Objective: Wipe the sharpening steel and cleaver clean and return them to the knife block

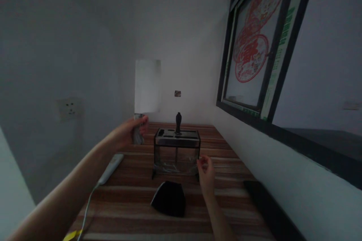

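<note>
Clear box with black edges and a silvery slotted top [177, 142]: one, standing on the brown wood-striped table [132, 203] straight ahead of the person, between the two hands

Inside the box: one dark, bulbous upright handle [178, 120] rises from the top, and one narrow grey strip [177, 155] shows beneath it through the clear front; from here I can't tell whether they are one piece; pale curved glints low down are too blurred to name

Left hand [130, 130]: fingers wrapped round the mottled grey grip [138, 138] of one broad pale rectangular blade [147, 86], cleaver-shaped, held upright above the table, left of the box and apart from it

Right hand [207, 167]: at the box's right edge, fingers bent, thumb near the forefinger; I can't tell whether it pinches that edge or merely rests there

Near side of the table: one black rounded wedge [171, 200], too dark to identify

Left side: one long white plastic block [111, 168], one thin white cord [89, 203] trailing from it, one yellow scrap [72, 235] by the cord

Right side: one long flat black slab [270, 209]

Walls: one white socket plate [69, 108] at left, one small dark patch [177, 93] on the far wall, one black-framed window [292, 45] at right with red patterned decals [251, 58], at least two
</note>
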Tool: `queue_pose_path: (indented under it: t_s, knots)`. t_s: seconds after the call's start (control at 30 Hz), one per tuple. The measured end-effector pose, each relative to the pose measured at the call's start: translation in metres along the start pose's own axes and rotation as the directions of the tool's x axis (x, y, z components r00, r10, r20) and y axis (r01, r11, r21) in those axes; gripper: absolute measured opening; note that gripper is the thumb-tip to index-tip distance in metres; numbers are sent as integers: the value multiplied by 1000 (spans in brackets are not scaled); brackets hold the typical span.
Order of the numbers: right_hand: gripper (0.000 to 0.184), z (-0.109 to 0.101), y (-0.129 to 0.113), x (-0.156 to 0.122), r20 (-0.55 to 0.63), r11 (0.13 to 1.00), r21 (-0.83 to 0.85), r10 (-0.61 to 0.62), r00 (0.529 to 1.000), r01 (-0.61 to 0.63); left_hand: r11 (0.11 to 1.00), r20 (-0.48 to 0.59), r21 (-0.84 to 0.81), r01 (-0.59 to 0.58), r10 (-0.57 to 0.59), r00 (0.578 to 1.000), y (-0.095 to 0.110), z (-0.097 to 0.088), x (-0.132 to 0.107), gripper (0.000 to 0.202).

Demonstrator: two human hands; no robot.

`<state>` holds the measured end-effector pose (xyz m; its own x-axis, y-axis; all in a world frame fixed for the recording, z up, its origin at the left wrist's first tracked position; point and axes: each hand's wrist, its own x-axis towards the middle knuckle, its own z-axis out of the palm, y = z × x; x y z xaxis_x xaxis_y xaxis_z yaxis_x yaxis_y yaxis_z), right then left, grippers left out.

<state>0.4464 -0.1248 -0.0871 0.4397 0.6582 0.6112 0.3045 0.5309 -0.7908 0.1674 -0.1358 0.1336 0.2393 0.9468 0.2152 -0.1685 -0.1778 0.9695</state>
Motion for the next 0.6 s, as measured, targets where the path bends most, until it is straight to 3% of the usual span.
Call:
queue_pose_path:
  t_s: [0.17, 0.3, 0.4, 0.5, 0.6]
  knots:
    - [28, -4, -3, -2, 17, 1000, -16, 25, 1000, -25, 947, -10, -288, 142, -151, 988, -111, 23, -92, 45]
    - [30, -7, -8, -6, -4, 999, -44, 17, 1000, -17, 891, 33, -399, 216, -221, 975, -180, 48, -136, 44]
    - [30, -7, -13, -8, 10, 997, -73, 16, 1000, -15, 867, 109, -434, 244, -218, 970, -197, 61, -148, 39]
    - [30, -6, -16, -9, 57, 993, -113, 21, 998, -15, 862, 144, -450, 231, -185, 972, -197, 64, -149, 38]
    - [29, -5, -19, -14, 174, 987, -160, 31, 984, -3, 865, 115, -462, 195, -159, 981, -195, 60, -153, 38]
